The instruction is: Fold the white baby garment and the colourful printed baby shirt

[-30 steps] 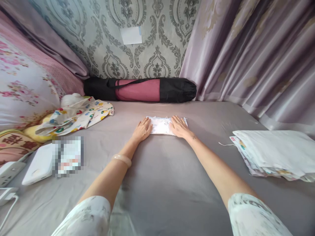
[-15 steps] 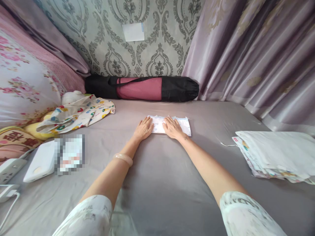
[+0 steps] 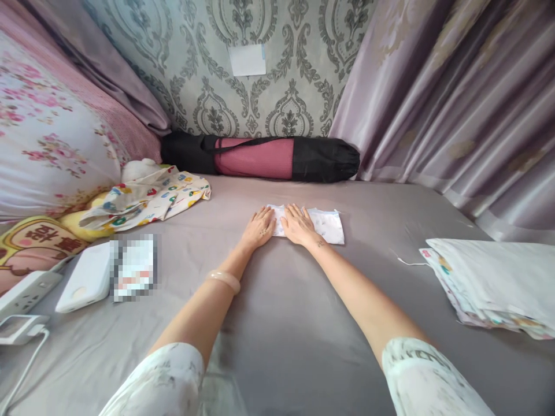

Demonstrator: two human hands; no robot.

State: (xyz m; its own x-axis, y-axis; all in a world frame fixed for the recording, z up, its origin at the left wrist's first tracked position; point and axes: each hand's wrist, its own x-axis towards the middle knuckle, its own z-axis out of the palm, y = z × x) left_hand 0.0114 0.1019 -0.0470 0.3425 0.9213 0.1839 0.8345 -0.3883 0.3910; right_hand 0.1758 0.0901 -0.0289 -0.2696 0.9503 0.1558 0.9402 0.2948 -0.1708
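A small folded white cloth [image 3: 325,224] lies on the grey bed sheet [image 3: 286,312] in front of me. My left hand [image 3: 259,226] rests flat on its left end, fingers stretched out. My right hand [image 3: 297,225] lies flat right beside it, palm down on the cloth's left half. The two hands almost touch. A pale bangle [image 3: 224,280] sits on my left wrist. The cloth's right half is uncovered.
A stack of folded cloths [image 3: 494,283] lies at the right. A crumpled colourful printed cloth [image 3: 150,199] lies at the left, near floral pillows [image 3: 52,150]. A black and pink roll bag [image 3: 260,157] lies against the wall. A white power bank [image 3: 84,277] and a power strip [image 3: 26,292] lie at the left.
My right hand has slid left across the cloth from its right end to beside my left hand, uncovering the cloth's right half. The view has shifted slightly.
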